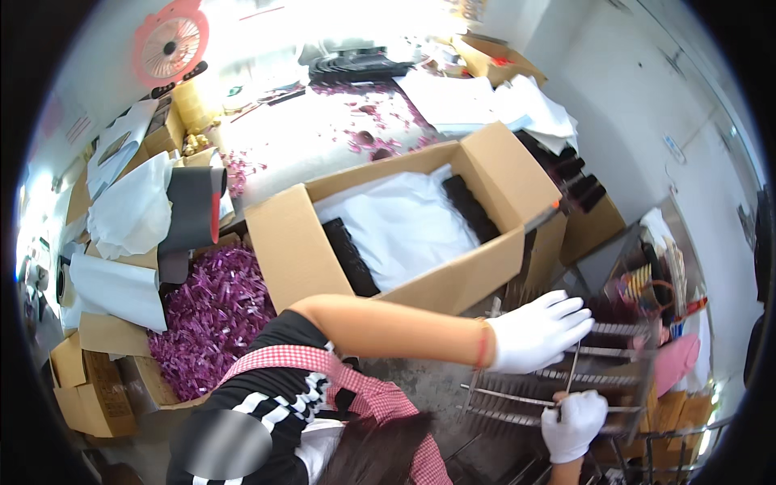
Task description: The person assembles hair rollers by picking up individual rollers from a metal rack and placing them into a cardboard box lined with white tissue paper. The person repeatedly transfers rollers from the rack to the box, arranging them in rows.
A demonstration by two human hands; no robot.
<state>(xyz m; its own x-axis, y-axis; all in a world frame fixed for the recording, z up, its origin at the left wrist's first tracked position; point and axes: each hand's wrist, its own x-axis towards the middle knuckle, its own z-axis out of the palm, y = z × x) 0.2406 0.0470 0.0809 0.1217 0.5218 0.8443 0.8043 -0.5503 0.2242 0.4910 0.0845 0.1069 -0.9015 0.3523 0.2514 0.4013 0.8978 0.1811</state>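
Note:
My left hand [540,333], in a white glove, reaches across to the right over a metal rack [558,375]. Its fingers are stretched out, close to the rack's upper rails. Below it, my right hand [575,423], also white-gloved, is closed at the rack's lower rails. A thin rod [573,368] of the rack runs between the two hands. The rack has several pale ridged rails and looks blurred. An open cardboard box [420,293] stands ahead of me. White paper [400,226] covers its contents, with dark strips [351,257] along both ends.
Purple plastic bits [214,315] fill a container at left, beside cardboard boxes [101,396] and white sheets [129,210]. A worktable [283,141] behind holds scattered purple bits and stacked black pieces [360,66]. A pink fan [170,47] is at upper left. Cloths [675,364] lie at right.

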